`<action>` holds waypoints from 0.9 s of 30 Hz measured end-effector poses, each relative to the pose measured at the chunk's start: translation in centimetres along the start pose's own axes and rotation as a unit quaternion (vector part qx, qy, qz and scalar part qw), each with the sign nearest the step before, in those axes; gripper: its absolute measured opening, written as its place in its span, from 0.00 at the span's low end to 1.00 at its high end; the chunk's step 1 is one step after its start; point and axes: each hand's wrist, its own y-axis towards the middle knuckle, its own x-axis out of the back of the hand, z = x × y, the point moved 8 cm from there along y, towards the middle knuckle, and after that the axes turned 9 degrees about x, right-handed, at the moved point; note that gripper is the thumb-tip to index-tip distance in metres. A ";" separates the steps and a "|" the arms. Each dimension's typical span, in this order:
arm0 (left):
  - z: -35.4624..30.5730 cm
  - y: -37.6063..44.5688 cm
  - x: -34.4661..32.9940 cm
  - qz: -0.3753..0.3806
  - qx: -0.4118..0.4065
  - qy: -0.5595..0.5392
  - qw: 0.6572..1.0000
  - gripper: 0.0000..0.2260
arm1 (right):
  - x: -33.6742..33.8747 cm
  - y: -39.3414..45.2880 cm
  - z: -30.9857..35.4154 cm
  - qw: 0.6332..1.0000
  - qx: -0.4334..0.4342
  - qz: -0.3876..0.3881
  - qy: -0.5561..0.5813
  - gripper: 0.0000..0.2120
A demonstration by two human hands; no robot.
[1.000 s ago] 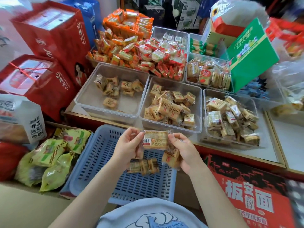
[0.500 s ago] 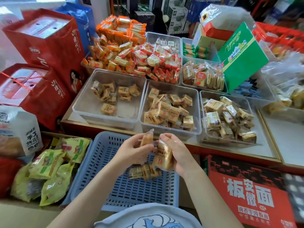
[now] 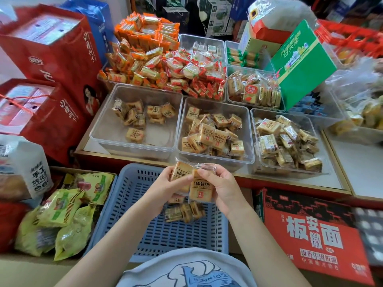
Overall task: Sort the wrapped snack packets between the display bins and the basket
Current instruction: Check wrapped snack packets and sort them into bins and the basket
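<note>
Over the blue slotted basket [image 3: 132,206], my left hand [image 3: 163,188] grips a tan wrapped snack packet [image 3: 180,172] by its edge. Beside it my right hand [image 3: 222,188] holds a second tan packet [image 3: 200,190] with red print, its face toward me. The two packets touch. A few more packets [image 3: 183,212] lie in the basket below my hands. Three clear display bins stand on the counter behind: the left bin [image 3: 107,129] is sparsely filled, the middle bin [image 3: 247,141] and the right bin [image 3: 253,121] hold several packets each.
Red gift boxes [image 3: 51,59] rise at the left. Green snack bags [image 3: 62,212] lie left of the basket. A red noodle carton [image 3: 310,235] sits at lower right. Heaps of orange and red packets [image 3: 165,65] and a green box [image 3: 300,63] fill the back.
The packet held flat between both hands a second ago has been turned, and each hand now holds its own packet upright, side by side. The camera has tilted slightly.
</note>
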 end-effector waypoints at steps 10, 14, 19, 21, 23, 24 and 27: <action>-0.2 0.2 0.5 -0.032 -0.036 0.029 0.998 0.33 | -2.4 -0.6 -0.4 0.997 -0.027 0.011 0.064 0.07; -0.6 -0.1 1.1 -0.049 -0.057 0.005 0.997 0.30 | -1.4 -0.3 0.2 0.999 0.005 0.028 -0.044 0.10; -0.4 -0.3 1.5 -0.049 -0.048 -0.012 0.998 0.36 | -0.1 0.3 2.5 0.964 0.106 -0.004 -0.243 0.05; -0.4 -0.2 1.4 -0.052 -0.046 -0.011 0.998 0.38 | -0.1 0.4 2.8 0.964 0.119 -0.022 -0.237 0.05; -0.5 -0.1 1.4 -0.043 -0.040 -0.002 0.998 0.39 | 0.0 0.4 2.8 0.968 0.117 -0.032 -0.218 0.05; -0.6 -0.2 1.2 -0.030 -0.035 0.007 0.999 0.39 | 0.1 0.4 2.8 0.972 0.113 -0.039 -0.204 0.05; -0.7 -0.3 0.9 -0.002 -0.021 0.030 0.999 0.37 | 0.7 0.6 3.1 0.978 0.110 -0.061 -0.168 0.04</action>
